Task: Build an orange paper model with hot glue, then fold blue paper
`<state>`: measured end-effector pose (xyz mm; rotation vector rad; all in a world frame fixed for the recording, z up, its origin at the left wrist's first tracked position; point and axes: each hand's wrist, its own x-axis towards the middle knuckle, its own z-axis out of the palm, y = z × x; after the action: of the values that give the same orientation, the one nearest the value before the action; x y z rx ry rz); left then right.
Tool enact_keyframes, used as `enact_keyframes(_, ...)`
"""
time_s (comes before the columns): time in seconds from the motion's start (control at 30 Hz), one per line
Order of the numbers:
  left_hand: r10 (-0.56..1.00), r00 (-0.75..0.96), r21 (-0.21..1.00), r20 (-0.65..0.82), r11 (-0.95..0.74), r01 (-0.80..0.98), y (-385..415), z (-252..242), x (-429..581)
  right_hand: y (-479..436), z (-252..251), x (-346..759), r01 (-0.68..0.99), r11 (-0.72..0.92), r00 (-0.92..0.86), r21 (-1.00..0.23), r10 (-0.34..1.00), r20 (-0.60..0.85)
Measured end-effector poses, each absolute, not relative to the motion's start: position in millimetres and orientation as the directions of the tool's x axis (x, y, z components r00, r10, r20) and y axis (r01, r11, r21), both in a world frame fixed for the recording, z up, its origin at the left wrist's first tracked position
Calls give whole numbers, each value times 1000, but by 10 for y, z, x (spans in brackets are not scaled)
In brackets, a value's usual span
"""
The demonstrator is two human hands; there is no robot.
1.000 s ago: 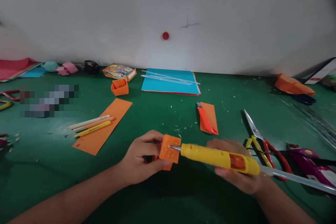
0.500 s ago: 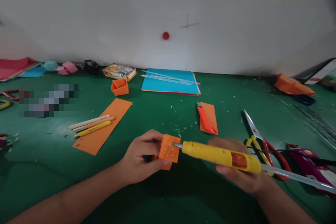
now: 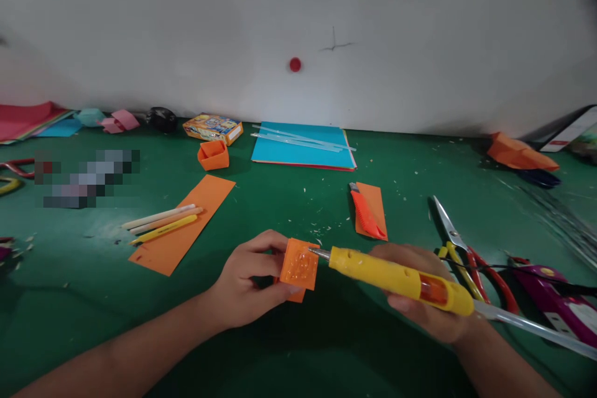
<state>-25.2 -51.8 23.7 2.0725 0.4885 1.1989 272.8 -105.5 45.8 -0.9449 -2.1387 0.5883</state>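
Hands (image 3: 245,280) (image 3: 438,323) angle inward, left pinching orange block (image 3: 298,264), right gripping glue gun (image 3: 377,270).

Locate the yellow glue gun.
In the head view, the yellow glue gun is right of centre, held in the right hand, its metal tip by the orange paper piece in the left hand.

Your left forearm (image 3: 144,342), bare, slants up from lower left; left hand (image 3: 247,280) in a pinch grip, fingers (image 3: 268,242) arched on top, thumb (image 3: 275,295) stretched rightward below. Your right forearm (image 3: 506,360), also bare, rises from lower right; right hand (image 3: 436,322) wrapped in a fist-like grip, partly hidden, thumb tip (image 3: 396,305) pointing left. Hands apart, roughly level.
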Motion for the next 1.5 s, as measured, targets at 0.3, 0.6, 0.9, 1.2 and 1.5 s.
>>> enact_keyframes(0.3,613,517,712,597,-702,10,-515,266,-254,-1087,389,2754,532,660,-437,-530,750,496)
enact_keyframes(0.6,624,517,722,586,-692,17,-507,247,-264,-1073,438,2731,555,670,-432,-493,738,518)
enact_keyframes(0.9,611,531,708,587,-706,29,-510,279,-258,-1070,385,2755,533,652,-437,-539,758,485)
enact_keyframes(1.2,567,580,674,585,-738,40,-510,275,-273,-1107,361,2751,545,609,-427,-577,793,435)
enact_keyframes(1.5,534,560,621,633,-783,43,-495,300,-283,-1004,541,2852,538,588,-405,-603,808,427)
